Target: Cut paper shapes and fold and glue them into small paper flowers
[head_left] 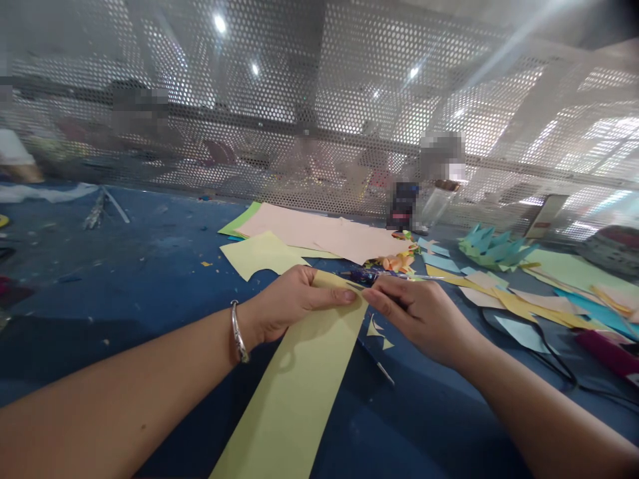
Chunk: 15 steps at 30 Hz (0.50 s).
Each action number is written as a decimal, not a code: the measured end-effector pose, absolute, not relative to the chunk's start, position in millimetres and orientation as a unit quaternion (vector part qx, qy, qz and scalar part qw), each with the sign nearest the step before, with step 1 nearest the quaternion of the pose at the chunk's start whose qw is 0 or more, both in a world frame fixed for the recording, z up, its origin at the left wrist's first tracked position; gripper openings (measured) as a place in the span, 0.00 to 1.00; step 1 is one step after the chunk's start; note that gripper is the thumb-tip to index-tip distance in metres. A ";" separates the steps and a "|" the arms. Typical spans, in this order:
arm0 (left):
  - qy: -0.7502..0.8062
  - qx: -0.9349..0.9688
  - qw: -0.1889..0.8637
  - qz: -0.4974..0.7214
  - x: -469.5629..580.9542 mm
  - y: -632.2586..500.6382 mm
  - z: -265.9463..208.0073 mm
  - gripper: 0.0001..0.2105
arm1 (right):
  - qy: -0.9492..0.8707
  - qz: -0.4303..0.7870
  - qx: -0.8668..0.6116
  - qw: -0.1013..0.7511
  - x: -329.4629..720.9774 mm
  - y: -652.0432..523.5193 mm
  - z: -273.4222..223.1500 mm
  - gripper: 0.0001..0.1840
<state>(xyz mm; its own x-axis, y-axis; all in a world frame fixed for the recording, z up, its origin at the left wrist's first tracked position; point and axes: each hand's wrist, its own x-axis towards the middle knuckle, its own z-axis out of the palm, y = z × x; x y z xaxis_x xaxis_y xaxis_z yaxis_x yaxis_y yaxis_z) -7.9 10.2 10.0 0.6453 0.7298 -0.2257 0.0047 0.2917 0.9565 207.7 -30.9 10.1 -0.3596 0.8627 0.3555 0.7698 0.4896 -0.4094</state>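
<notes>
A long pale yellow paper strip [304, 372] slants from the bottom edge up to both hands. My left hand [299, 296], with a silver bracelet on its wrist, grips the strip's far end, thumb flat on top and fingers beneath. My right hand [412, 309] is closed at the strip's far right corner, its thumb tip against the paper edge. A thin dark blade-like sliver [355, 286] shows between the thumbs; what the right fingers hold is hidden. Small yellow paper scraps [374, 327] lie below, beside a slim blue tool with a light tip [383, 372].
Behind my hands lie pink paper sheets [309, 229], a cut yellow sheet [259, 254] and a dark blue pen-like tool [364, 275]. A blue-green folded paper piece [494, 247], paper strips [529, 306] and a black cable [554, 362] are at right. A perforated metal screen [299, 133] borders the table.
</notes>
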 end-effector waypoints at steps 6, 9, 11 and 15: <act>0.348 0.540 0.718 0.268 -8.6 10.4 11.0 0.12 | -0.819 0.078 -0.496 0.277 210.0 -29.3 8.9 0.23; 0.342 0.540 0.716 0.281 -8.8 10.9 10.3 0.12 | -0.817 0.078 -0.497 0.282 212.0 -29.8 8.6 0.23; 0.341 0.541 0.716 0.279 -8.4 11.0 9.2 0.13 | -0.818 0.078 -0.496 0.281 212.8 -30.3 8.8 0.24; 0.341 0.542 0.714 0.284 -7.1 10.9 7.8 0.13 | -0.820 0.075 -0.491 0.283 212.8 -30.0 9.3 0.23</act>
